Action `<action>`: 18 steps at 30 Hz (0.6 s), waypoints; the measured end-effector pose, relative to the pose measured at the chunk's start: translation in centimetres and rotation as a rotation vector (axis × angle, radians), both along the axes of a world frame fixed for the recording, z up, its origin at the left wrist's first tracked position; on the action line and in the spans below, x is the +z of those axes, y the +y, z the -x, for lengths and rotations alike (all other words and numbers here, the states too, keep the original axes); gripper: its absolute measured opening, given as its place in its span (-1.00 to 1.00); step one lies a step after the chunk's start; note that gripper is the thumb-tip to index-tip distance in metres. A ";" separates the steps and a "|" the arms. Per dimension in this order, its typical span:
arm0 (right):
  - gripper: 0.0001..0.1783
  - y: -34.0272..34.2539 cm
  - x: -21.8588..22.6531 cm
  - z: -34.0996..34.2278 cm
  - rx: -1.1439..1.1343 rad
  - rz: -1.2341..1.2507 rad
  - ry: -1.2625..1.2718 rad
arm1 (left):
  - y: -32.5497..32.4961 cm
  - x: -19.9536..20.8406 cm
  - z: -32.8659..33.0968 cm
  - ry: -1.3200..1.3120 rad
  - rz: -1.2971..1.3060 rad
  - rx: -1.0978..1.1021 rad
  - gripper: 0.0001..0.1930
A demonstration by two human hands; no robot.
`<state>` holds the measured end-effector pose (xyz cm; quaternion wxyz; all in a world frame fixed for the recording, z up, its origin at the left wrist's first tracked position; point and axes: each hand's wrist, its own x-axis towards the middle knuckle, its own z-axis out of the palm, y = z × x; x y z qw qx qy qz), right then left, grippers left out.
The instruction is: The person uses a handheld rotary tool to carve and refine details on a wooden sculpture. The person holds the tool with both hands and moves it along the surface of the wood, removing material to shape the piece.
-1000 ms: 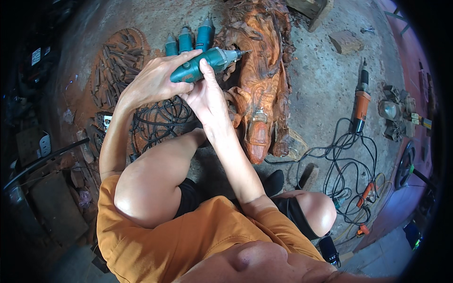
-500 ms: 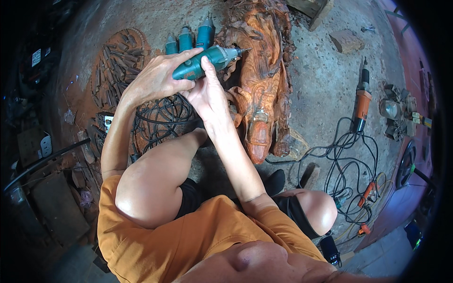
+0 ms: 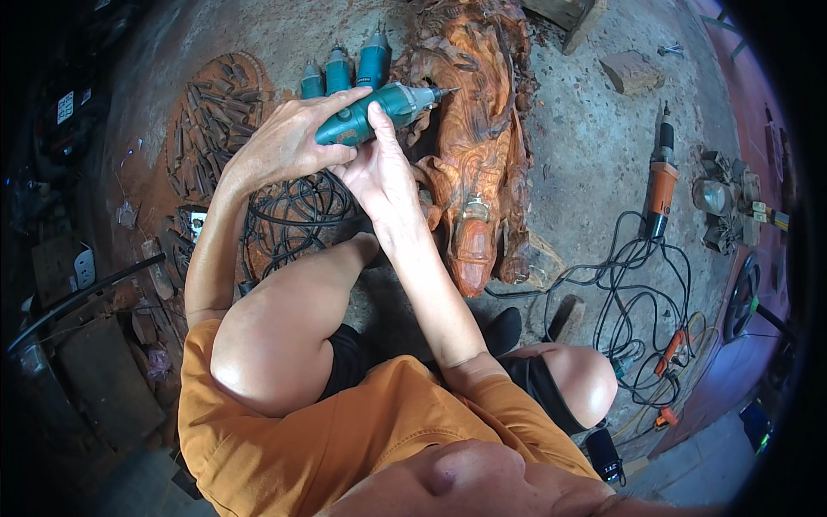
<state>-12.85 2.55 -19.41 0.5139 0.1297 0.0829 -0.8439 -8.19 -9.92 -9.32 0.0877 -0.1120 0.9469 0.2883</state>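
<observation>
A teal rotary grinder [image 3: 372, 115] with a grey nose is held between both my hands, its thin bit pointing right. My left hand [image 3: 289, 142] wraps round its rear end, fingers along the top. From below, my right hand [image 3: 379, 177] grips it, the thumb pressed on the body. The bit's tip lies over the left side of a carved reddish wooden sculpture [image 3: 474, 138] on the floor; whether it touches the wood I cannot tell. Just beyond my hands stand three more teal grinders [image 3: 337, 71].
Left lies a pile of carving tools [image 3: 211, 121] amid reddish wood dust, with coiled black cables [image 3: 297, 215] nearer me. An orange and black grinder [image 3: 662, 189] with tangled cords [image 3: 624, 293] is at right. A wood block [image 3: 633, 72] sits far right. My bent knees flank the near side.
</observation>
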 end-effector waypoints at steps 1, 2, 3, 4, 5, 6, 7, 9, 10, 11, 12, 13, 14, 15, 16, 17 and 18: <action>-0.36 0.0 0.0 0.0 0.001 0.005 0.003 | 0.0 0.1 0.0 -0.008 0.001 0.002 -0.14; -0.36 0.0 -0.1 0.0 0.002 0.010 0.006 | 0.1 0.2 0.0 -0.016 0.001 0.004 -0.14; -0.36 0.1 -0.1 -0.1 0.003 0.015 0.010 | 0.1 0.3 0.1 -0.023 0.001 0.006 -0.14; -0.36 0.1 0.0 -0.1 0.005 0.014 0.012 | 0.1 0.4 0.0 -0.021 0.004 0.004 -0.14; -0.36 0.1 0.1 -0.1 0.008 0.013 0.014 | 0.2 0.4 0.0 -0.019 0.006 0.002 -0.14; -0.36 0.2 0.2 -0.1 0.011 0.013 0.016 | 0.2 0.5 0.0 -0.017 0.008 0.000 -0.14; -0.36 0.2 0.2 -0.2 0.008 0.016 0.020 | 0.2 0.5 0.0 -0.014 0.012 -0.006 -0.14; -0.35 0.3 0.2 -0.3 0.004 0.022 0.028 | 0.2 0.5 -0.1 -0.008 0.019 -0.016 -0.14; -0.36 0.3 0.2 -0.3 0.005 0.024 0.033 | 0.2 0.5 -0.1 -0.009 0.017 -0.018 -0.14; -0.36 0.3 0.1 -0.3 0.005 0.025 0.037 | 0.2 0.5 -0.1 -0.011 0.015 -0.021 -0.14; -0.36 0.3 0.1 -0.3 0.006 0.027 0.042 | 0.2 0.6 0.0 -0.012 0.013 -0.024 -0.14; -0.36 0.3 0.1 -0.3 0.005 0.024 0.037 | 0.3 0.6 -0.1 -0.014 0.009 -0.026 -0.14; -0.36 0.4 0.2 -0.4 0.005 0.021 0.032 | 0.3 0.7 -0.1 -0.015 0.004 -0.027 -0.14; -0.36 0.4 0.2 -0.4 0.004 0.018 0.027 | 0.3 0.7 -0.1 -0.016 0.000 -0.029 -0.15; -0.36 0.4 0.3 -0.5 0.008 0.016 0.025 | 0.3 0.8 -0.1 -0.021 0.003 -0.033 -0.15; -0.37 0.5 0.4 -0.5 0.011 0.013 0.023 | 0.3 0.8 -0.1 -0.027 0.006 -0.036 -0.16; -0.37 0.5 0.5 -0.5 0.014 0.011 0.021 | 0.3 0.9 -0.1 -0.032 0.010 -0.039 -0.16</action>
